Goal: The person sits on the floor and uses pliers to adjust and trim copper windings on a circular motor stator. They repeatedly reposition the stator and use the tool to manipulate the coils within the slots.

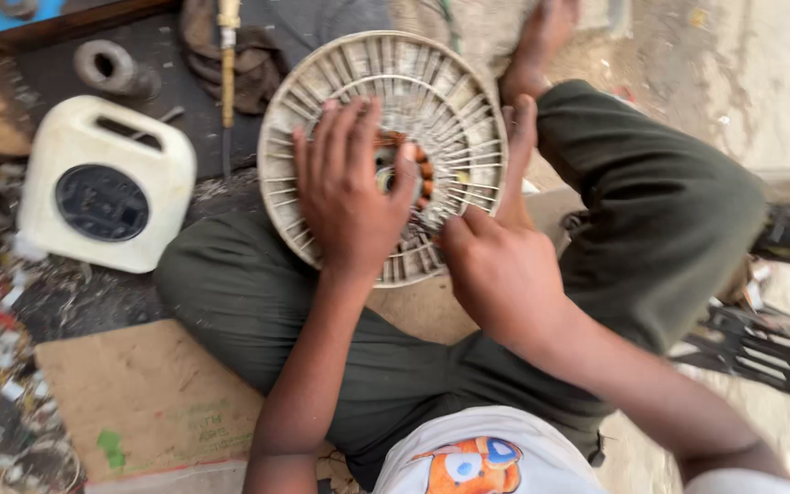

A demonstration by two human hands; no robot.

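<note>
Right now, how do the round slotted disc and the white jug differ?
The disc is round and ribbed with open slots; the jug is boxy and solid, with a dark round cap. The disc rests on the person's lap, the left hand flat on it, the right hand at its edge; the jug lies untouched on the ground. Both are off-white.

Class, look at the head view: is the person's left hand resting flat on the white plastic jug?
No: the left hand lies spread on the round slatted grille, while the white jug sits apart to its side, untouched.
</note>
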